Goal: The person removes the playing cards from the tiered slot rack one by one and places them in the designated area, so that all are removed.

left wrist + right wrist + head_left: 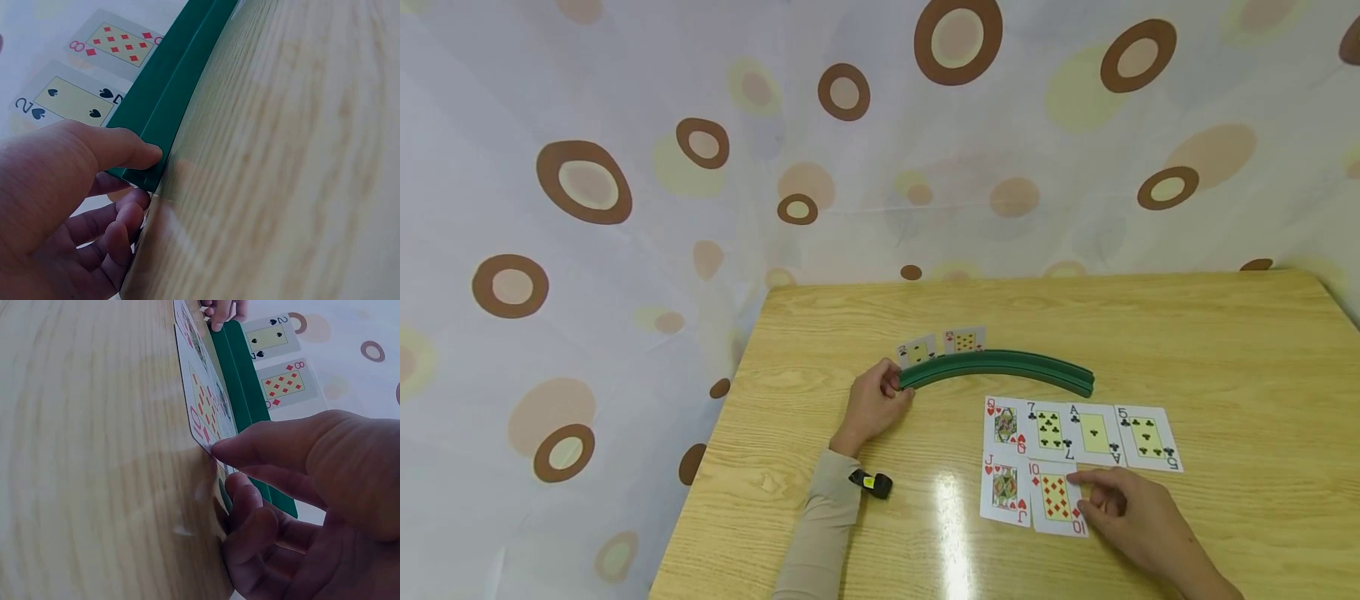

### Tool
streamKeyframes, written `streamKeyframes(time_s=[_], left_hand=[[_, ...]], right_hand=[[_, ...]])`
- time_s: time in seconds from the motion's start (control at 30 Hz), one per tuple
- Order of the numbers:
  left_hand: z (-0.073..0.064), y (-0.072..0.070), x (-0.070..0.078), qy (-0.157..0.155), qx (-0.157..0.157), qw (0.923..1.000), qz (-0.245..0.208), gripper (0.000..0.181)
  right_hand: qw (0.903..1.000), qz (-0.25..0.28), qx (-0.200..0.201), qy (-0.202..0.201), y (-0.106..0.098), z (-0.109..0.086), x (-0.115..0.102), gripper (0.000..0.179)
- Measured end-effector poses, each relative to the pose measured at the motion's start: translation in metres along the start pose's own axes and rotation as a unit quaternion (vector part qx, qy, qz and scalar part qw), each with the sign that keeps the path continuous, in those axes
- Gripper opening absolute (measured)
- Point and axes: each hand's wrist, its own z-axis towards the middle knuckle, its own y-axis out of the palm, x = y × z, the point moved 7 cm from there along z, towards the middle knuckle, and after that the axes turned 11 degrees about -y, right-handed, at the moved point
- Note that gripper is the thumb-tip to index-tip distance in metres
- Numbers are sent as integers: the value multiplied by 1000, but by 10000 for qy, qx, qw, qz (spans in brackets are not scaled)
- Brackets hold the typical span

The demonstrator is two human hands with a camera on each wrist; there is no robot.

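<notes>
A curved green card holder [1000, 362] stands on the table with the two of spades [917, 352] and the eight of diamonds [965, 341] upright in its slot. My left hand [874, 400] grips its left end, the thumb [140, 150] lying along the front. Nearer to me, my right hand [1138, 517] pinches the right edge of the ten of diamonds [1056, 497], its thumb [250, 447] at a corner. This card lies beside the jack of hearts [1005, 490], below a row of the queen of hearts [1004, 425], seven [1049, 430], ace [1093, 433] and five of clubs [1150, 437].
The wooden table [1247, 358] meets a patterned cloth [880, 167] at the back and on the left. A black strap with a yellow label [871, 482] is at the left wrist.
</notes>
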Motion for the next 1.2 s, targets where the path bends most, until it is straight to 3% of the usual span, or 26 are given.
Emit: streamKeyframes(time_s=[0.77,0.97,1.2], left_hand=[[0,0,0,-17,-52,10000,21,20],[0,0,1,4,-30,10000,63,20],[-1,-1,1,51,-5,10000,35,19]], right_hand=[[9997,-47,237,-70,-2,0,-2,27],[9978,-71,608,-233,-9,5,-6,26],[9915,37,1139,-628,-16,26,-20,23]])
